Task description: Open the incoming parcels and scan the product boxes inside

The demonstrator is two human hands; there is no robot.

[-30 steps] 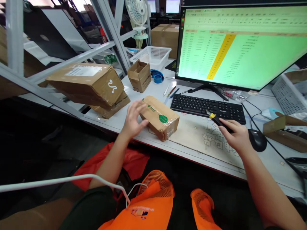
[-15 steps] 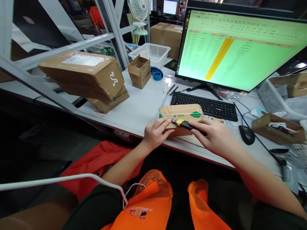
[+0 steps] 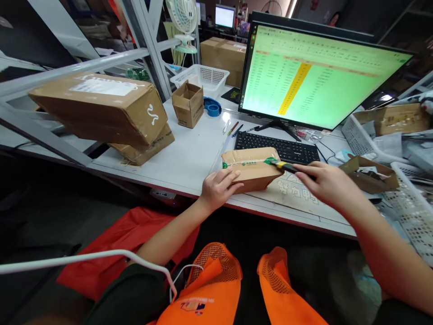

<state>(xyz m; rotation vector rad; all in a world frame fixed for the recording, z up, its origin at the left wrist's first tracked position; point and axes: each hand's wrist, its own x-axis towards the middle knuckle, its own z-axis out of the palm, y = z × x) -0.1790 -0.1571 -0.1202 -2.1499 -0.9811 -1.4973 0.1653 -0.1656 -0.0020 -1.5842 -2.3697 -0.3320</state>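
1. Cardboard parcel (image 3: 252,174) at the near edge of the desk (image 3: 196,158): taped top seam (image 3: 241,162) probably mostly slit — box still closed.
2. Left hand (image 3: 218,188) presses curled fingers on its near left side; right hand (image 3: 320,178) grasps the utility knife (image 3: 287,167) — tip at the seam's right end.
3. Half a second ago, that tip was farther left.

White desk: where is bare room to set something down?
Bare: between stacked boxes, open carton, pens and parcel; also the printed mat below the right hand. Crowded: behind the parcel, with keyboard; far right, with white baskets.
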